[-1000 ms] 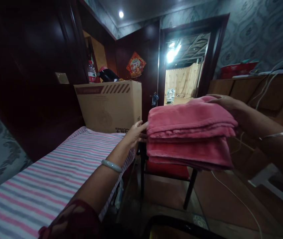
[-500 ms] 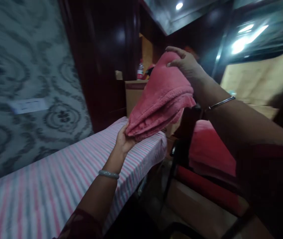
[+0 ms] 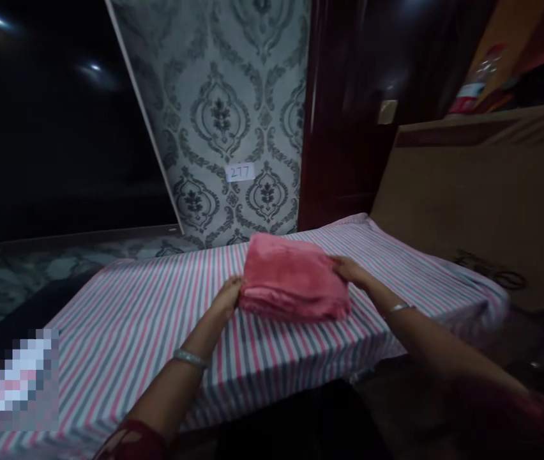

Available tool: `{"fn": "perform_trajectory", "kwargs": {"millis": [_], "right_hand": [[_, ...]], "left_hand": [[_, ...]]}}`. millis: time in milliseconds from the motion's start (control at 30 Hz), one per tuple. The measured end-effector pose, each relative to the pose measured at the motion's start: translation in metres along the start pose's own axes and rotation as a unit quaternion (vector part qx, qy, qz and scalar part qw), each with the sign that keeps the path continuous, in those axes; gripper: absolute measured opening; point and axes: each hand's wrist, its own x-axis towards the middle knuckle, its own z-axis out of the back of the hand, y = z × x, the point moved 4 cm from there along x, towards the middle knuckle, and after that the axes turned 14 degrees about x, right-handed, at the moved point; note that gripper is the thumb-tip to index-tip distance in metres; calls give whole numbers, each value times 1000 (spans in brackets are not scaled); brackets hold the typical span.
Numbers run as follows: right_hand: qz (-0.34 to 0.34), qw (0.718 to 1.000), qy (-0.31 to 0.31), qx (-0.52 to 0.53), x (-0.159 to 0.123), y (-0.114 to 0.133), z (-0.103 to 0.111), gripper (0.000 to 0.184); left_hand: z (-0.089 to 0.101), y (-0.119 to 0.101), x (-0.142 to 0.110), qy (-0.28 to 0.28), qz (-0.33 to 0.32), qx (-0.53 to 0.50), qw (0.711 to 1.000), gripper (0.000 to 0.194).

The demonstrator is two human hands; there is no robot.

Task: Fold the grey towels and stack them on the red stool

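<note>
A folded pink towel [image 3: 291, 275], plush and in several layers, is at the middle of the head view, on or just over the striped cloth [image 3: 157, 319] that covers a table. My left hand [image 3: 228, 296] is closed on its left edge, a pale bangle on that wrist. On the opposite side my right hand [image 3: 348, 271] grips the right edge, its fingertips partly hidden by the towel. A silvery bangle sits on the right wrist. The folded edges face me.
A large dark screen [image 3: 61, 128] stands at the left. Patterned wallpaper [image 3: 224, 115] carries a paper label [image 3: 240, 172] reading 277. At the right are a cardboard box [image 3: 468, 191] and a bottle [image 3: 480, 80] above it. A blurred-out patch covers the lower left.
The towel has come down from the tilted, raised position to lie level at the striped cloth, with both hands still on it. The view has swung left, bringing in the screen.
</note>
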Motion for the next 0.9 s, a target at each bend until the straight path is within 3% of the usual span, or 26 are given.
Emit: {"fn": "perform_trajectory", "kwargs": {"millis": [100, 200, 267, 333, 433, 500, 567, 633, 700, 800, 900], "right_hand": [[-7, 994, 14, -109, -20, 2, -47, 43], [90, 971, -42, -216, -38, 50, -70, 42], [146, 958, -26, -243, -48, 90, -89, 44], [165, 963, 56, -208, -53, 121, -114, 49], [143, 965, 192, -107, -53, 142, -154, 59], [131, 963, 228, -59, -46, 141, -170, 57], [124, 965, 230, 15, -32, 136, -171, 49], [110, 962, 218, 124, -12, 131, -155, 45], [92, 951, 183, 232, 14, 129, -122, 40], [93, 936, 81, 329, 56, 130, -42, 37], [111, 876, -113, 456, 90, 117, 60, 37]], "left_hand": [[28, 55, -12, -27, 46, -9, 999, 20], [39, 75, -14, -47, 54, -45, 996, 20], [33, 73, -10, -18, 45, -50, 998, 23], [20, 68, -5, 26, 33, -42, 998, 29], [4, 65, -1, 52, 20, -46, 997, 33], [2, 68, 1, 48, 21, -63, 997, 33], [5, 74, 1, 44, 44, -79, 995, 31], [8, 79, 1, 45, 66, -63, 995, 27], [10, 75, 4, 44, 59, -24, 997, 19], [16, 44, 18, 23, -2, 4, 1000, 17], [41, -12, 37, -27, -84, 4, 996, 18]]}}
